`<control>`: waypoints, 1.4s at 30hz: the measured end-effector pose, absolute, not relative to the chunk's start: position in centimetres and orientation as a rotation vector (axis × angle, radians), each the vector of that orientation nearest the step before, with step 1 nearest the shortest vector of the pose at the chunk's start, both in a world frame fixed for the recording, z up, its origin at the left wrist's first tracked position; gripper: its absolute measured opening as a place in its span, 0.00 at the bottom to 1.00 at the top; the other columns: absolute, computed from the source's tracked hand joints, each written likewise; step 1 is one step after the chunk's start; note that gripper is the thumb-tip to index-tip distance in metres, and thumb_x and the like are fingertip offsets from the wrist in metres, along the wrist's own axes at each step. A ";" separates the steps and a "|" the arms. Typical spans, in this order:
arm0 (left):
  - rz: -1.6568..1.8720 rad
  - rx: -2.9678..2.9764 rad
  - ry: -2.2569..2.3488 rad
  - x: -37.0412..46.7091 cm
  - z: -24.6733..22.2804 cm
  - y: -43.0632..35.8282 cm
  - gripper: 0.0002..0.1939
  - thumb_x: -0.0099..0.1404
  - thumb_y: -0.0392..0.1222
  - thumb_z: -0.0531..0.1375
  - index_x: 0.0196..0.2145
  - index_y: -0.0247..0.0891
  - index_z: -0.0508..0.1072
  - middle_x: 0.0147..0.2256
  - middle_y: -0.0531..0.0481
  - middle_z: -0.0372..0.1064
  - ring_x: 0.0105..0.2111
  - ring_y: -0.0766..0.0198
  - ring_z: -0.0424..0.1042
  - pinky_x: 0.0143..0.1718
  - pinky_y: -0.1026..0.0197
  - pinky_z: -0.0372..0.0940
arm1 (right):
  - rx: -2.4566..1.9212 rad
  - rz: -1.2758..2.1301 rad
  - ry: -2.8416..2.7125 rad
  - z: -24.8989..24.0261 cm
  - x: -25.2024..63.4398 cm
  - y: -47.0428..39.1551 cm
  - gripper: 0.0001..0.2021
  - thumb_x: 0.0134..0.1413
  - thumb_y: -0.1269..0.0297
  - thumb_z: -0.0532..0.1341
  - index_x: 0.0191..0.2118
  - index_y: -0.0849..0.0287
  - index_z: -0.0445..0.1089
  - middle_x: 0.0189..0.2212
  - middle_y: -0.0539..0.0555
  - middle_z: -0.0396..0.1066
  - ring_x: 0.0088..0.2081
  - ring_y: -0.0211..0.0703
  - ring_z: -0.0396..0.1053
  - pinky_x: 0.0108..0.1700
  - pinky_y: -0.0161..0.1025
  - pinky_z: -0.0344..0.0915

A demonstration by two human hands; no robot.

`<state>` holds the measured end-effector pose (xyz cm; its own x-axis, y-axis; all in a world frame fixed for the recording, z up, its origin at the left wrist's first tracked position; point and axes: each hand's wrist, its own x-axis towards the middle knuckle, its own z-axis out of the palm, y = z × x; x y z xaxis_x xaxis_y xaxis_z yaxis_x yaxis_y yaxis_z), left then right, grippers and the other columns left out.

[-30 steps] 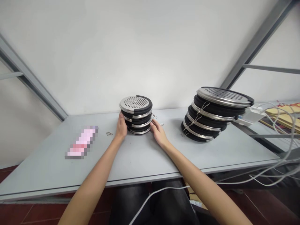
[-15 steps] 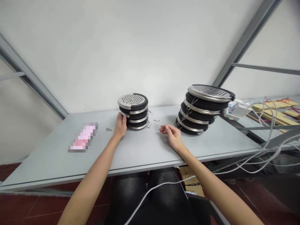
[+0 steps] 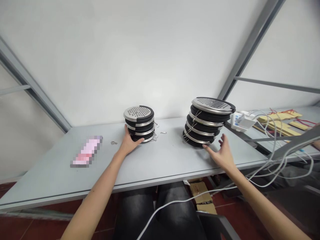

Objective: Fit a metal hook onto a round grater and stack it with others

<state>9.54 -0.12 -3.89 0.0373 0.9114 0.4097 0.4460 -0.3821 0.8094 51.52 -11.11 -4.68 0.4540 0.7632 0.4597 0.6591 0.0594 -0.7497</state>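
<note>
Two stacks of round black discs with perforated steel tops stand on a grey table [image 3: 150,166]. My left hand [image 3: 130,141] rests against the front left of the smaller stack [image 3: 139,123], fingers spread on its lower discs. The taller stack [image 3: 207,126] leans slightly and stands to the right. Just in front of its base, my right hand [image 3: 221,151] hovers open with fingers apart, holding nothing. Small wire clips [image 3: 114,143] lie loose near the smaller stack.
A pink blurred object [image 3: 86,151] lies at the table's left. White cables [image 3: 272,156] and a white power strip [image 3: 241,121] crowd the right end, beside yellow strips [image 3: 280,117]. A wall and slanted metal braces stand behind. A cardboard box [image 3: 202,198] sits under the table.
My right hand left the smaller stack and moved right, to the base of the taller stack. My left hand stays at the smaller stack. The view has turned rightward.
</note>
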 end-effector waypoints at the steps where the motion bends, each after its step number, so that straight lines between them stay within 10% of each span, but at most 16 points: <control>1: 1.285 1.911 1.379 9.5 -3.8 -0.2 0.65 0.48 0.54 0.72 0.68 0.38 0.33 0.62 0.32 0.55 0.61 0.43 0.58 0.60 0.42 0.55 | -1.662 0.220 -1.296 -4.7 51.9 -10.5 0.56 0.35 0.46 0.71 0.67 0.63 0.45 0.62 0.72 0.55 0.58 0.66 0.62 0.56 0.61 0.60; 13: 1.227 2.061 1.368 9.0 -3.7 0.1 0.67 0.44 0.48 0.74 0.67 0.40 0.33 0.60 0.33 0.58 0.59 0.41 0.61 0.56 0.41 0.60 | -1.707 0.282 -1.313 -4.6 51.3 -7.9 0.55 0.34 0.44 0.71 0.66 0.58 0.45 0.51 0.66 0.70 0.47 0.61 0.72 0.47 0.54 0.68; 42: 1.210 2.040 1.429 9.1 -3.4 -0.1 0.61 0.45 0.48 0.74 0.66 0.40 0.41 0.56 0.37 0.64 0.57 0.44 0.65 0.56 0.43 0.61 | -1.435 0.311 -1.509 -5.0 42.9 -0.1 0.54 0.42 0.47 0.68 0.68 0.59 0.37 0.59 0.67 0.62 0.57 0.63 0.64 0.55 0.58 0.63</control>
<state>9.06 -0.06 -3.42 0.1168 0.8932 0.4341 0.5755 -0.4171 0.7034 42.90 -0.05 -5.03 0.1919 0.8644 0.4647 0.6104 0.2656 -0.7462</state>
